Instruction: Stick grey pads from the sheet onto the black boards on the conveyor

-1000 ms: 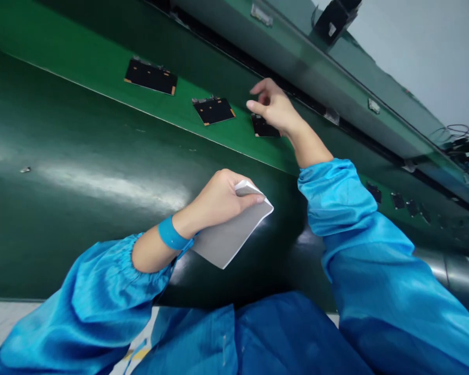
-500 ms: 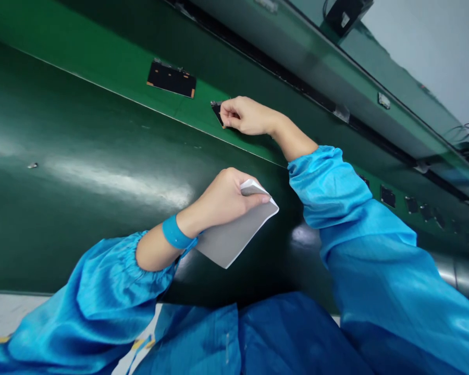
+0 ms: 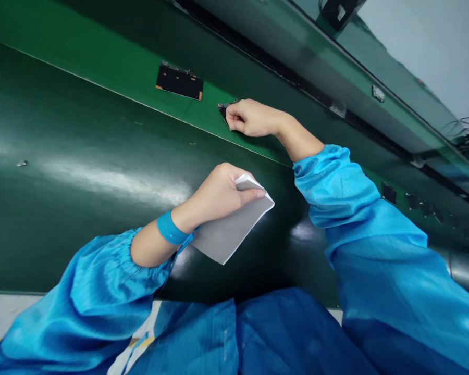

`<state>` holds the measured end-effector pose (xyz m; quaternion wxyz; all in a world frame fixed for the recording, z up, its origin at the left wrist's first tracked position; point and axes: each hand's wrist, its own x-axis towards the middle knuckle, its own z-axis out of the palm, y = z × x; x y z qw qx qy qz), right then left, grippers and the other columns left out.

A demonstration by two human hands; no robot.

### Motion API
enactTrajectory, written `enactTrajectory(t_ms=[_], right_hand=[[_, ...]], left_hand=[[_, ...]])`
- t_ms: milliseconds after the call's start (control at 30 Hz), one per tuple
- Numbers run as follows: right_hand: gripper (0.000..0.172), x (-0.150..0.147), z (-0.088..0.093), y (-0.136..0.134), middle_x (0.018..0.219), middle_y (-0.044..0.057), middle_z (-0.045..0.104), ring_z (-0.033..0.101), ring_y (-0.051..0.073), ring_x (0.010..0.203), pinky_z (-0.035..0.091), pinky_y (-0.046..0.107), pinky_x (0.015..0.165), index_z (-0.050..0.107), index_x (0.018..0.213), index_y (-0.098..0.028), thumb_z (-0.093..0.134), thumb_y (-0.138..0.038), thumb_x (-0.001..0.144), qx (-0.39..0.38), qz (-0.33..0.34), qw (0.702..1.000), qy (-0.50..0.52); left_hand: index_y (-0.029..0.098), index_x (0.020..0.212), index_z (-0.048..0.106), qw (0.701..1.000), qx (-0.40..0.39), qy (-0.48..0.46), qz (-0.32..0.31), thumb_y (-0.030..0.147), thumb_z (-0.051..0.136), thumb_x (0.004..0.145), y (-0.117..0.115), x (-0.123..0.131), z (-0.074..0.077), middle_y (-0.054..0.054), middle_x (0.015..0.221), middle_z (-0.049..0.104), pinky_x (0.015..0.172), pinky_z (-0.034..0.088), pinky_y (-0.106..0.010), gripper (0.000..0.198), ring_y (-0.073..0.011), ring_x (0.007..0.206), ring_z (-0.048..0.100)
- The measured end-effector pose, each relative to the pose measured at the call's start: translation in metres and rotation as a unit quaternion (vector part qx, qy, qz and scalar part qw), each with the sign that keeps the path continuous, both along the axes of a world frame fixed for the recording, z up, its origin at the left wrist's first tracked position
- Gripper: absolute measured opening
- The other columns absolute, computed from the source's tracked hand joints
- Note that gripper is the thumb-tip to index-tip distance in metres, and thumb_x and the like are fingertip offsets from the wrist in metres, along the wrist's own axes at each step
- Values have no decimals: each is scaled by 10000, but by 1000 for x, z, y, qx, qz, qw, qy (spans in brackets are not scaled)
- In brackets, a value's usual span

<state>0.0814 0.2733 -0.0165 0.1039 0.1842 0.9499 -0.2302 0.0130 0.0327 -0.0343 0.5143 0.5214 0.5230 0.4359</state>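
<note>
Nearest the body, the left hand (image 3: 219, 194) is closed around a stack of grey sheets (image 3: 229, 232), thumb pressed on the top corner, fingers curled beneath; the stack sticks out toward the near edge of the dark green belt (image 3: 82, 208) and hangs just above it. A blue wrist strap (image 3: 170, 230) sits on that wrist, next to the blue sleeve cuff.

Further out, past the pale line where the dark belt meets the lighter green strip (image 3: 113, 62), the right hand (image 3: 252, 118) lies on that strip with its fingers curled tight over a small black panel (image 3: 223, 109) — only the panel's left corner shows beyond the knuckles. A second black panel (image 3: 180, 82) lies flat on the same strip, to the left of the hand and apart from it.

Along the strip's far right end, a few more small dark pieces (image 3: 389, 192) lie in a row — too small to make out
</note>
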Motion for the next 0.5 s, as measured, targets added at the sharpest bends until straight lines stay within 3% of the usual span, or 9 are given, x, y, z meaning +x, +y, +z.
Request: enactTrajectory(t_ms=[167, 300, 400, 500], right_hand=[[93, 7, 15, -16, 951, 67, 738, 627, 205, 906, 434, 322, 832, 663, 914, -185, 621, -107, 941, 42, -10, 997, -58], [119, 4, 9, -22, 929, 96, 722, 661, 251, 917, 456, 352, 808, 633, 860, -191, 672, -130, 954, 115, -46, 988, -95], [342, 5, -7, -7, 825, 114, 665, 665, 310, 882, 480, 393, 771, 563, 745, -201, 894, -208, 833, 163, -137, 973, -83], [504, 21, -15, 8, 743, 82, 611, 648, 315, 894, 501, 391, 778, 545, 712, -214, 1041, -293, 679, 126, -171, 976, 46]], left_hand=[[184, 860, 871, 1000, -2, 1, 2, 440, 823, 851, 0, 0, 0, -35, 763, 796, 620, 468, -277, 260, -203, 730, 703], [186, 845, 866, 1000, -7, 0, 4, 436, 831, 840, 0, -1, 3, -35, 768, 797, 613, 468, -263, 253, -192, 723, 696], [178, 821, 854, 1000, -11, 1, 9, 445, 835, 822, 1, -4, 7, -41, 772, 794, 600, 470, -253, 267, -188, 707, 692], [162, 780, 830, 999, -24, 8, 48, 469, 851, 778, 4, -8, 10, -41, 716, 762, 557, 446, -247, 308, -183, 650, 661]])
